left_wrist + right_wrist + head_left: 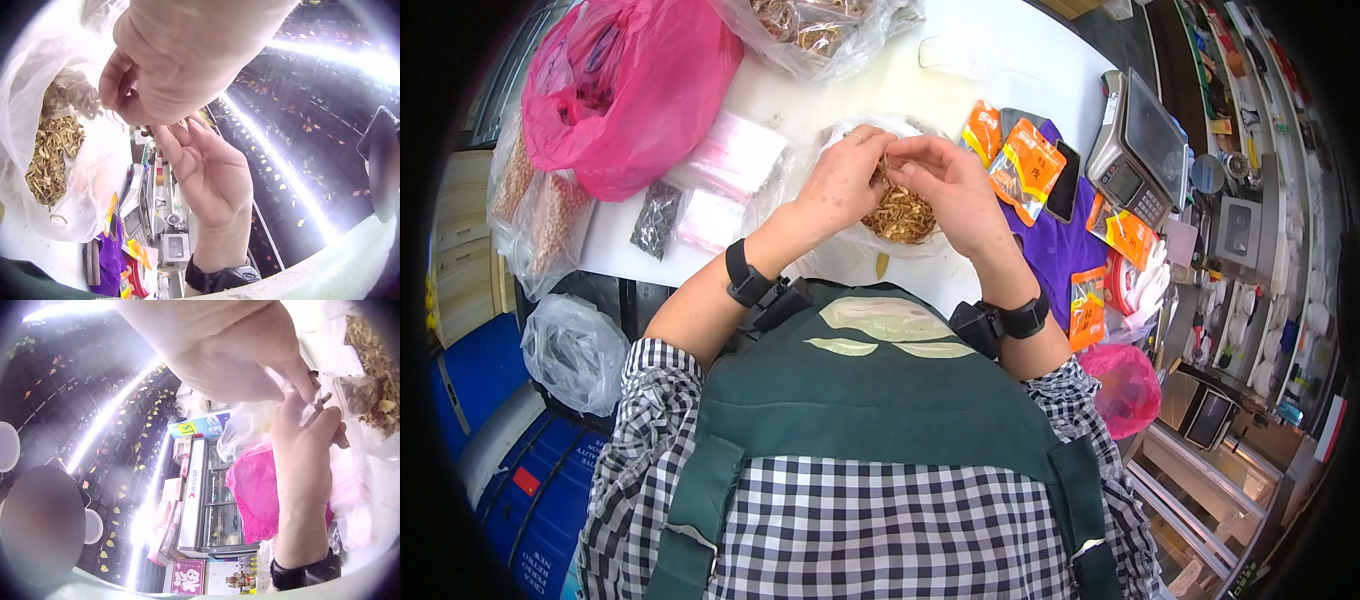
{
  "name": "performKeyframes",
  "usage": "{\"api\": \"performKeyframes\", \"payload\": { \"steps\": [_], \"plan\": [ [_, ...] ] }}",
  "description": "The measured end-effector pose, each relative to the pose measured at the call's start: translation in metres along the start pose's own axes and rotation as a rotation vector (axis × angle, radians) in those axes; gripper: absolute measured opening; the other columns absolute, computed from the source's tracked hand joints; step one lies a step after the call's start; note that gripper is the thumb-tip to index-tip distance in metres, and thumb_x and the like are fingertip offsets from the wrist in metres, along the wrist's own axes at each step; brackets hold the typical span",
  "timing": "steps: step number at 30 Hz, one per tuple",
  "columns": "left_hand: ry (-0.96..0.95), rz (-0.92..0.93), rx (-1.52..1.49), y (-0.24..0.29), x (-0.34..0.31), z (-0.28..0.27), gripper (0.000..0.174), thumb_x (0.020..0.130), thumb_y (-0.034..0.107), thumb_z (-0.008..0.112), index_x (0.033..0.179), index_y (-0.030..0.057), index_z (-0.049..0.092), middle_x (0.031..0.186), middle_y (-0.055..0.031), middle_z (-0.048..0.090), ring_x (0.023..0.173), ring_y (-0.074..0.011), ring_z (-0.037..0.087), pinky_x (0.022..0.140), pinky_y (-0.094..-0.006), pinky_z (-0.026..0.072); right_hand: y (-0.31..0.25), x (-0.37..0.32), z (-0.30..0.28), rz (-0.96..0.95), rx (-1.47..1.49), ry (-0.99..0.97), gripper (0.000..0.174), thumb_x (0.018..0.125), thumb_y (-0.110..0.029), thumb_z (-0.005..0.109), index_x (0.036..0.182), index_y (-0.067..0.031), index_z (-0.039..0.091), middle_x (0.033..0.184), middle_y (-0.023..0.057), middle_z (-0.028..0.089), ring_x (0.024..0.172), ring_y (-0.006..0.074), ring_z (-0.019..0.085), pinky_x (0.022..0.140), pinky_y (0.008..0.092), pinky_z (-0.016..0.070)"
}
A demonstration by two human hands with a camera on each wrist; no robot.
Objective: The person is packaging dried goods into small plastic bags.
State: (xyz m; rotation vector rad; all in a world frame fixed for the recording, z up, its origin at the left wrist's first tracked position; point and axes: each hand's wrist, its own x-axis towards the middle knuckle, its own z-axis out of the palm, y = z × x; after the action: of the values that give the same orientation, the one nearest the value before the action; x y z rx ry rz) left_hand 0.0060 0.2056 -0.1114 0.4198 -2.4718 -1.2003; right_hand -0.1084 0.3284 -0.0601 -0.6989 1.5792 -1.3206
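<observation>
1. White table (1040, 60), head view: a clear bag (858, 238) of dried brown strips (905, 218) sits midway along the near edge, with both hands above it.
2. Head view: the left hand (847, 185) curls its fingers inward; the right hand (948, 188) bends in to meet it, thumb and fingers drawn together.
3. Head view, left: a pink bag (645, 110) fills the far left corner; a dark packet (657, 218) lies by the near edge.
4. Head view, right: orange packets (1028, 172) and a phone (1064, 182) lie on and around a purple cloth (1048, 255); a scale (1138, 150) stands at the right edge.
5. Left wrist view: the bag gapes on the table, strips heaped inside. The left hand's folded fingers hide most of what it grips.
6. Right wrist view: small brown pieces (322, 400) show at the meeting fingertips, pinched by both hands, just beside the bag's strips.
</observation>
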Motion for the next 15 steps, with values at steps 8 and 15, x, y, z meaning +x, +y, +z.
{"api": "performKeyframes", "payload": {
  "steps": [8,15],
  "plan": [
    [-0.002,-0.039,0.075,-0.005,0.007,-0.007,0.048,0.069,-0.003,0.065,0.116,0.002,0.062,0.111,-0.0166,0.063,0.09,-0.0328,0.064,0.08,-0.0388,0.0521,0.007,0.001,0.006,-0.121,0.183,0.001,0.022,0.091,0.003,0.056,0.112,0.001,0.058,0.125,0.0129,0.056,0.115,0.0195,0.059,0.099,0.0323,0.0467],
    [0.092,-0.181,0.011,-0.015,0.011,-0.012,0.048,0.069,-0.004,0.06,0.116,0.0016,0.066,0.109,-0.0152,0.065,0.059,-0.0168,0.059,0.061,-0.0307,0.0504,0.036,0.004,-0.019,0.154,-0.199,0.051,0.025,0.087,0.0,0.059,0.111,-0.0023,0.059,0.127,0.0198,0.053,0.121,0.0307,0.056,0.099,0.0374,0.0472]
  ]
}}
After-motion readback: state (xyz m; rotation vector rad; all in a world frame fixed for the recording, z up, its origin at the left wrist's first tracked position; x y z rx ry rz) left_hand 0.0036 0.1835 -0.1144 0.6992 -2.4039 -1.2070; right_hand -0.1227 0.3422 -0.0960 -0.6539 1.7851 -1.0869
